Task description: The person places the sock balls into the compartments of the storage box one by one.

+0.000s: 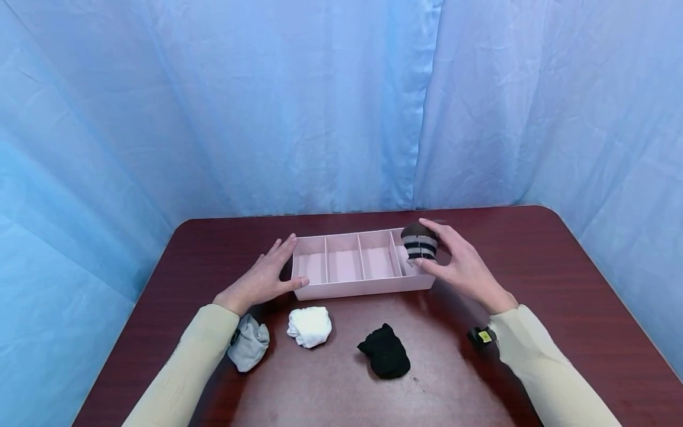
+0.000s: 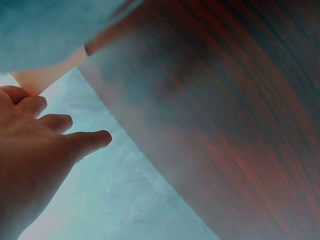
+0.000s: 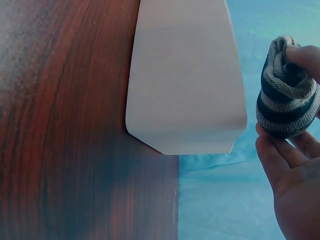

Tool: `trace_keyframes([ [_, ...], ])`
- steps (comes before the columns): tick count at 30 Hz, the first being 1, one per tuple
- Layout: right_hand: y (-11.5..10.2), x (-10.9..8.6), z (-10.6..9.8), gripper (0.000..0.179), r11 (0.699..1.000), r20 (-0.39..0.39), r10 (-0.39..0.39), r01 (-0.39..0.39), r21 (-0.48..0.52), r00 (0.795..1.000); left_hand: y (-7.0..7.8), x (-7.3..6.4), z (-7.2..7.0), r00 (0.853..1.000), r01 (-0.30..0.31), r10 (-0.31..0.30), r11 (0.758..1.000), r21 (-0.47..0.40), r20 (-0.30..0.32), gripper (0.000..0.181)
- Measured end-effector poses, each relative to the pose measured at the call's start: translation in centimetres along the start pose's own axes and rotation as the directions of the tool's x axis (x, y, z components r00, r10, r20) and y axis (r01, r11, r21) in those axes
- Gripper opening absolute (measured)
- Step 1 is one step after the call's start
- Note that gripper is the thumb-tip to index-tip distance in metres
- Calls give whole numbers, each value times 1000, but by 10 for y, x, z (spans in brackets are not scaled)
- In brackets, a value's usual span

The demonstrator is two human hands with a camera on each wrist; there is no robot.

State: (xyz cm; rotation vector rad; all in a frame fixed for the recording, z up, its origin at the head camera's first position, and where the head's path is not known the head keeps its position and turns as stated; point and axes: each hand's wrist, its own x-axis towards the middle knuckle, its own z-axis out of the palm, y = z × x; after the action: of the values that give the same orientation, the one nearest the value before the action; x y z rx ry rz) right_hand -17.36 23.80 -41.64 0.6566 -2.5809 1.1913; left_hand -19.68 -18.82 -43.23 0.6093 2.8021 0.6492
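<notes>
My right hand (image 1: pixel 465 264) pinches a rolled striped sock (image 1: pixel 420 242) between thumb and fingers, over the rightmost compartment of a pale pink divided box (image 1: pixel 368 288). In the right wrist view the sock (image 3: pixel 285 110) shows grey and dark bands and a folded cuff under the thumb, beside the box's end. At the box's left end, my left hand (image 1: pixel 265 274) rests with spread fingers, thumb on the front rim. A white bundled sock (image 1: pixel 310 327) and a black one (image 1: pixel 385 352) lie in front of the box. A grey one (image 1: pixel 249 344) is partly covered by the left sleeve.
The dark red wooden table (image 1: pixel 533 249) carries everything. Pale blue curtains (image 1: pixel 299 107) hang behind and on both sides. A small black device with a yellow label (image 1: pixel 483 336) sits at the right wrist.
</notes>
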Motion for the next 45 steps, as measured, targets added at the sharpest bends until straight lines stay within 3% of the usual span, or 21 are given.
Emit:
trace_keyframes([
  [18,11,7,10,77,993,44,109,-107,-57,993,-1,1,0,1000,-9,9,1000,-1,-4,104],
  [28,12,11,14,77,994,74,88,-82,-74,993,-2,-1,-1,1000,-17,17,1000,-6,-2,103],
  [40,13,17,20,70,981,84,30,-13,-194,996,-3,0,0,1000,-15,15,1000,-1,-3,103],
  [45,12,18,22,67,969,89,39,-16,-248,995,-3,0,0,1000,-17,17,1000,-1,-5,103],
])
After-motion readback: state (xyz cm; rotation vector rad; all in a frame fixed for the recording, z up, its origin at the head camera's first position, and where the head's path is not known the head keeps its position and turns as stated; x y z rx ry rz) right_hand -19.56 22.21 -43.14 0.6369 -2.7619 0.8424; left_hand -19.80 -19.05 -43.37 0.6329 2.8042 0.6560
